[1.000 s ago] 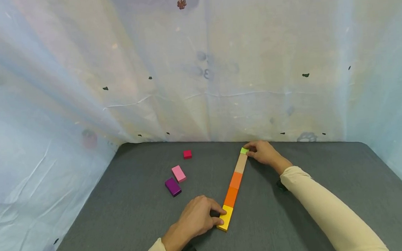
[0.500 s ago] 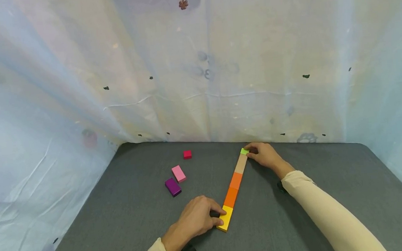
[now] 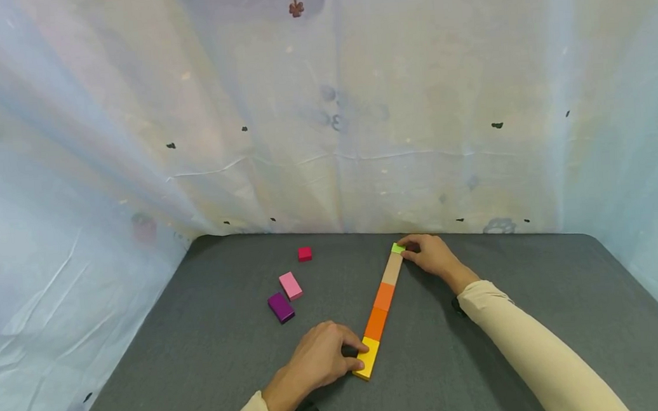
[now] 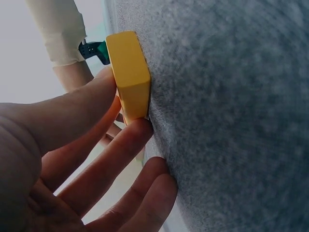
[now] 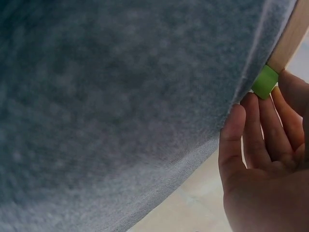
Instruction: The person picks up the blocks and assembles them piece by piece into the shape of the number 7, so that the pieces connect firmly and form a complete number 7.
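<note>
We've a block row [image 3: 382, 297], long axis slanting away to R.
L hand [image 3: 318, 356] pinches yellow blk [image 3: 370, 359], near end; R hand [image 3: 434, 255] pinches green blk [image 3: 397, 248], far end.

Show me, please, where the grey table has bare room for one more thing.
The table is bare right of the right sleeve, left of the purple block, and between the red block and the block row. It is crowded at the row's ends, held by the left hand and right hand, and where the pink block nears the purple one.
</note>
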{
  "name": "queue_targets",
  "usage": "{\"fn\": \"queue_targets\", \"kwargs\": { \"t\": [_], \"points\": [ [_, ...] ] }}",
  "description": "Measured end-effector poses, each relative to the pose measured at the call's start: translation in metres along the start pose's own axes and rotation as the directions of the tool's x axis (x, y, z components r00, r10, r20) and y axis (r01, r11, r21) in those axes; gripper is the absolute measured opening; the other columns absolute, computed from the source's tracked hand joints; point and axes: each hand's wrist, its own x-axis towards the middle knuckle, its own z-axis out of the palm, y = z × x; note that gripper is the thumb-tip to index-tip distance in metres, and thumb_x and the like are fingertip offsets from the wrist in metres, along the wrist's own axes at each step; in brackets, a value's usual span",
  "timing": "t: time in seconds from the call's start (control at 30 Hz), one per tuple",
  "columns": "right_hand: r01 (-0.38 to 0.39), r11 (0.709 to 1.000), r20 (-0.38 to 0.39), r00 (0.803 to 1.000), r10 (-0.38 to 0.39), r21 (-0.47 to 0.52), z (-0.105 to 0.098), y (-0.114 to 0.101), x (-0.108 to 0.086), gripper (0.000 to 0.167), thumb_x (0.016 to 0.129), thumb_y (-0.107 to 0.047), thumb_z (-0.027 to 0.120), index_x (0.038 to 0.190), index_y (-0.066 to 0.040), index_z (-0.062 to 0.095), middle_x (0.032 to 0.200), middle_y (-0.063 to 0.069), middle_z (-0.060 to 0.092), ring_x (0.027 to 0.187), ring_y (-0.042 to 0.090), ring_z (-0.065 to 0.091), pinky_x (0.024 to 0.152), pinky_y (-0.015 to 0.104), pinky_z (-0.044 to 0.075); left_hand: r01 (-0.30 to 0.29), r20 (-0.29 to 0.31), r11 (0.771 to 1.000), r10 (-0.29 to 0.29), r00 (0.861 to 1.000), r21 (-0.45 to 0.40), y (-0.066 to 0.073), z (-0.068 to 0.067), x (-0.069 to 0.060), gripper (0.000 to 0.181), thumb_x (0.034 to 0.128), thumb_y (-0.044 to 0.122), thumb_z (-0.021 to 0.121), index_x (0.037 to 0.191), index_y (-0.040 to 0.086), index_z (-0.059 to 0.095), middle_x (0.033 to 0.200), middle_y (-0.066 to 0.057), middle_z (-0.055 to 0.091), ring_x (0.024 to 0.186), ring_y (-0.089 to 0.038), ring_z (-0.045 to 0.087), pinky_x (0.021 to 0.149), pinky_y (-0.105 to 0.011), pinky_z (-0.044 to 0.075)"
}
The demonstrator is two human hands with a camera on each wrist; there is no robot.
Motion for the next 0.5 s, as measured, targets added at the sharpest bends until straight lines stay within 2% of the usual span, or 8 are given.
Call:
{"fn": "queue_targets", "kwargs": {
  "t": [0.5],
  "points": [
    [0.010,1.000,0.010,1.000,-0.010,-0.011,-0.0009,-0.0009,0.0003,0.032,0.099,-0.021,0.062,0.130,-0.013,0.065,0.121,0.012,0.069,0.111,0.031,0.064,0.095,0.050,0.049,0.015,0.001,1.000,-0.015,1.000,0.010,0.0011,0.0001,0.0004,0.022,0.0774,0.026,0.085,0.099,0.030,0.081,0.096,0.017,0.073,0.094,-0.005,0.060,0.090,-0.034,0.051]
  ]
}}
